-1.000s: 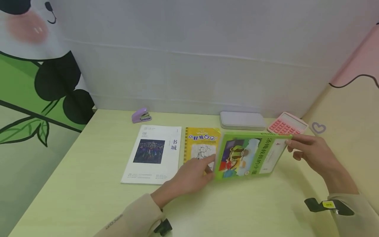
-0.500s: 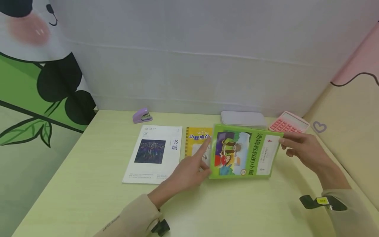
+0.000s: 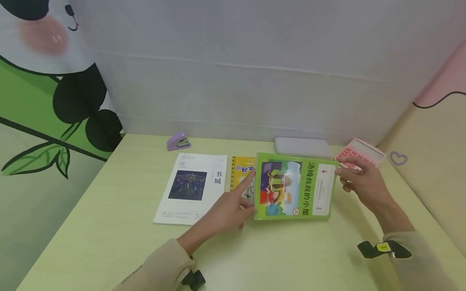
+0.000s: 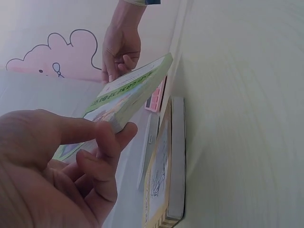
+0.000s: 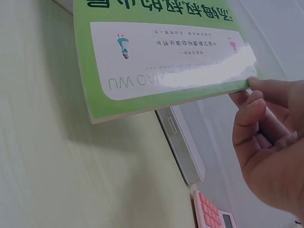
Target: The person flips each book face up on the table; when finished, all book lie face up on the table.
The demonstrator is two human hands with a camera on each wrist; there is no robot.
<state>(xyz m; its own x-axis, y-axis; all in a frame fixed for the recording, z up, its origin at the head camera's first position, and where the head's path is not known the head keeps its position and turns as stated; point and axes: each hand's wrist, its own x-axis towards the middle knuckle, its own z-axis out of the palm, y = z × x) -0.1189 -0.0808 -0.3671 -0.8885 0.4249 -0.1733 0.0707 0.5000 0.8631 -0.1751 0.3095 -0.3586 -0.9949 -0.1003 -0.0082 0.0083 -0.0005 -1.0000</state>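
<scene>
A green-bordered picture book (image 3: 280, 186) is held up off the table on its side, its cover text turned sideways. My left hand (image 3: 227, 212) pinches its left edge between thumb and fingers, which the left wrist view shows closely. At the opposite edge, my right hand (image 3: 362, 182) pinches the upper right corner; the right wrist view shows the thumb on the cover (image 5: 166, 61). Behind the green book lies a yellow book (image 3: 238, 171), partly covered from the head view. Left of that, a white magazine (image 3: 189, 188) lies flat, its lower right part behind my left hand.
A purple stapler (image 3: 178, 141) stands at the back left of the table (image 3: 109, 242). At the back right are a grey-white flat case (image 3: 302, 146) and a pink calculator (image 3: 360, 153). A pale wall covering (image 3: 233, 101) rises along the back edge.
Both hands have carried the green book leftward, and its cover has turned to face the head camera more. It now hides more of the yellow book.
</scene>
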